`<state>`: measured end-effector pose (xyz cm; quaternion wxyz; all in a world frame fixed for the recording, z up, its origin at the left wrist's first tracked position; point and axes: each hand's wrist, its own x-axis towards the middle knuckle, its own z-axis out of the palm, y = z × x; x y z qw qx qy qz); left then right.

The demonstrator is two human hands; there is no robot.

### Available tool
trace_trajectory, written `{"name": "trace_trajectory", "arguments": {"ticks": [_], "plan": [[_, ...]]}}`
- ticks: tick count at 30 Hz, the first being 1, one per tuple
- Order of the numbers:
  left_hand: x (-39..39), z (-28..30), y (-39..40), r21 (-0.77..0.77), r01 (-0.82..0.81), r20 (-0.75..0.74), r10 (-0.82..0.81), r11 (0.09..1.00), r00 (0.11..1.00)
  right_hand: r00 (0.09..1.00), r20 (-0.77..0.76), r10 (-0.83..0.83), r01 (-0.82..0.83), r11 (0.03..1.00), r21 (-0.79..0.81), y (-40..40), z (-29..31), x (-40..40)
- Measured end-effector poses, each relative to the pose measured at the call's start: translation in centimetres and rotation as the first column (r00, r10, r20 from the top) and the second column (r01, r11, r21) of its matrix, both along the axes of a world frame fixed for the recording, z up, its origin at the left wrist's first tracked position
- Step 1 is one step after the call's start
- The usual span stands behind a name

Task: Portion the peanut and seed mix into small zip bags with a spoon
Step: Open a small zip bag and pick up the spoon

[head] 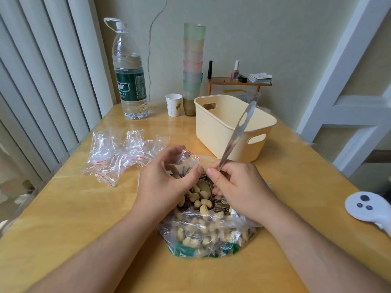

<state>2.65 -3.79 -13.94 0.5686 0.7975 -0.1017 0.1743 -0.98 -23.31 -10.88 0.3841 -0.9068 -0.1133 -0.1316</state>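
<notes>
head | left hand point(160, 182) pinches small zip bag point(188, 161) mouth open, just above big mix bag point(208, 227) on surface | right hand point(239, 187) clenched around spoon point(238, 134), bowl down in mix, handle tilted up-right, bag mouth just left of it

At the far left of the wooden table point(63, 208) we see a big water bottle point(129, 77). Near it stands a paper cup point(174, 104), just beside a tall stack of plastic cups point(193, 66). A cream basket point(220, 127) stands in front of a small shelf point(239, 81) holding a nail polish bottle point(235, 71).
</notes>
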Motion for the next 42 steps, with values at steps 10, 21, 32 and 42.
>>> {"name": "trace_trajectory", "arguments": {"ticks": [10, 21, 32, 42], "plan": [[-0.1, 0.2, 0.3, -0.057, 0.045, 0.038, -0.043, 0.997, 0.998, 0.971, 0.074, -0.228, 0.197, 0.933, 0.300, -2.3, 0.9, 0.1], [-0.5, 0.4, 0.3, 0.090, 0.076, 0.125, -0.087, 0.993, 0.988, 0.924, 0.268, -0.272, 0.184, 0.932, 0.314, -2.3, 5.8, -0.3], [-0.6, 0.4, 0.3, 0.131, 0.033, 0.133, -0.051, 0.991, 0.990, 0.879, 0.469, -0.083, 0.140, 0.986, -0.088, 0.6, 6.8, -0.1], [-0.6, 0.5, 0.3, 0.149, 0.008, 0.128, -0.027, 0.989, 0.991, 0.815, 0.579, 0.016, 0.142, 0.964, -0.227, 1.3, 6.8, -0.2]]}}
